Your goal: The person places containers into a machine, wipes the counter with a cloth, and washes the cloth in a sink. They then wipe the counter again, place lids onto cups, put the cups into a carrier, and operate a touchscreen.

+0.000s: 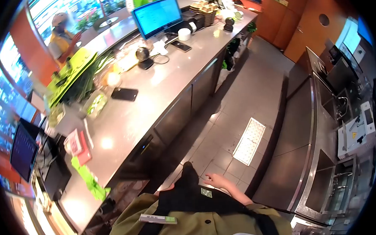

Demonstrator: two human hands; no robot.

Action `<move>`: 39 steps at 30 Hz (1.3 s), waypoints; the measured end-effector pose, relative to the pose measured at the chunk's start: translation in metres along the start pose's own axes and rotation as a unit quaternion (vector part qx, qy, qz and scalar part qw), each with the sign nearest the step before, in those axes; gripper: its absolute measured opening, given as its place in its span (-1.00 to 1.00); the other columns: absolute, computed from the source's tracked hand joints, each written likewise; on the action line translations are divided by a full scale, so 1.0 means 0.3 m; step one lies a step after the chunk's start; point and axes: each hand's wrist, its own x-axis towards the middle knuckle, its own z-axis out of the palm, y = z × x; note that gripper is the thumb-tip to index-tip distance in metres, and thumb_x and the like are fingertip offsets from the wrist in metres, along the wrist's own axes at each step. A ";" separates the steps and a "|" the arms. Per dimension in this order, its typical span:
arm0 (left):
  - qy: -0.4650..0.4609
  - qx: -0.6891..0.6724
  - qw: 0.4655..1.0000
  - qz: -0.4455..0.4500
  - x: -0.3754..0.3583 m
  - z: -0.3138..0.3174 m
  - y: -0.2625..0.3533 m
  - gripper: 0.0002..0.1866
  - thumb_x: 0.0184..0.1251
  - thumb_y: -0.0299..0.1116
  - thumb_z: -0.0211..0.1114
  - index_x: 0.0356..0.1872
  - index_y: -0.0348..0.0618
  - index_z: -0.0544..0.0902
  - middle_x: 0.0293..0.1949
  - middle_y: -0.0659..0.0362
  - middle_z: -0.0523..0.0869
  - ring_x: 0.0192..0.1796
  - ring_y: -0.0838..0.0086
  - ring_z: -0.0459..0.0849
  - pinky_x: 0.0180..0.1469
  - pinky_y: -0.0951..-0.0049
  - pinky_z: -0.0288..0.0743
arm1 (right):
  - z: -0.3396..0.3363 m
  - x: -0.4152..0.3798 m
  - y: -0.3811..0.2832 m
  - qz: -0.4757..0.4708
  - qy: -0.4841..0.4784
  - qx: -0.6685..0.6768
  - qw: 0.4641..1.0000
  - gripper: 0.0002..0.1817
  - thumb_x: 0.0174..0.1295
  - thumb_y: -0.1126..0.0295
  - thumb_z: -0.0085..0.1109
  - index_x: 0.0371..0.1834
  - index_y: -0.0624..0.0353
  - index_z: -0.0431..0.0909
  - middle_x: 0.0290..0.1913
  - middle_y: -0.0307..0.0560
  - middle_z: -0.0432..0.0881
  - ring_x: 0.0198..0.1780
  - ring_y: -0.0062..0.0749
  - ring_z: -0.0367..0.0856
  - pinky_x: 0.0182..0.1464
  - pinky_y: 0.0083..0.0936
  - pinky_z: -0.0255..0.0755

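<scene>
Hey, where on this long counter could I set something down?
The counter looks bare between the nearer phone and the aisle-side edge, and between that phone and the red item. It's crowded around the blue-lit monitor and along the window side.

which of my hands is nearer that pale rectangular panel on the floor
Right. Your right hand hangs beside your apron, short of the panel and left of it. Your left hand, mostly hidden, is likely the sliver of skin at the apron's left edge, farther away.
</scene>
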 end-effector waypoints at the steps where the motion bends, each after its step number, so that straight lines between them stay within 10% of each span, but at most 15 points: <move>1: 0.005 -0.015 1.000 0.008 0.056 -0.047 0.083 -0.73 0.02 -0.24 0.12 -0.44 -0.28 0.59 -0.43 -0.08 0.64 -0.35 0.07 0.62 -0.25 0.16 0.48 | -0.065 0.041 0.007 0.013 0.010 -0.027 0.999 -0.38 0.12 0.02 0.06 0.09 0.32 0.35 -0.11 0.25 0.54 -0.03 0.01 0.51 -0.02 -0.31 0.39; 10: 0.045 -0.085 0.995 0.033 0.460 -0.456 0.633 -0.72 0.03 -0.25 0.11 -0.39 -0.29 0.57 -0.41 -0.10 0.63 -0.33 0.04 0.60 -0.23 0.14 0.47 | -0.615 0.228 0.222 0.162 0.315 0.123 0.927 -0.42 0.08 0.05 0.10 0.04 0.28 0.40 -0.16 0.23 0.56 -0.09 -0.03 0.55 -0.07 -0.30 0.43; 18: -0.052 0.133 0.984 0.106 1.047 -0.736 1.279 -0.71 0.03 -0.25 0.09 -0.35 -0.30 0.56 -0.40 -0.12 0.62 -0.31 0.01 0.59 -0.22 0.11 0.46 | -0.808 0.391 0.526 0.113 0.147 0.113 0.976 -0.51 0.08 0.01 0.08 -0.22 0.30 0.49 -0.27 0.19 0.58 -0.20 0.05 0.54 -0.18 -0.21 0.41; 24: -0.138 0.270 0.938 0.170 1.348 -0.567 1.993 -0.70 0.04 -0.26 0.08 -0.31 -0.31 0.54 -0.39 -0.13 0.62 -0.29 -0.01 0.58 -0.21 0.10 0.45 | -1.112 0.325 0.829 0.231 0.394 0.133 0.880 -0.64 0.13 0.17 0.03 -0.26 0.32 0.43 -0.41 0.24 0.56 -0.32 0.14 0.53 -0.29 -0.06 0.40; 33: -0.257 0.440 0.822 0.252 1.554 -0.126 2.798 -0.68 0.05 -0.27 0.07 -0.26 -0.32 0.53 -0.37 -0.16 0.61 -0.27 -0.04 0.57 -0.19 0.07 0.43 | -1.114 0.051 0.944 0.452 0.464 0.264 0.715 -0.55 0.06 0.06 0.10 -0.27 0.31 0.49 -0.37 0.17 0.59 -0.26 0.05 0.57 -0.22 -0.17 0.46; 39: -0.325 0.636 0.621 0.323 1.631 0.235 3.084 -0.67 0.05 -0.27 0.06 -0.23 -0.33 0.51 -0.36 -0.17 0.60 -0.25 -0.06 0.56 -0.18 0.05 0.42 | -0.861 -0.022 0.929 0.569 0.482 0.442 0.498 -0.55 0.08 0.08 0.08 -0.14 0.26 0.47 -0.20 0.20 0.56 -0.12 0.04 0.53 -0.10 -0.20 0.42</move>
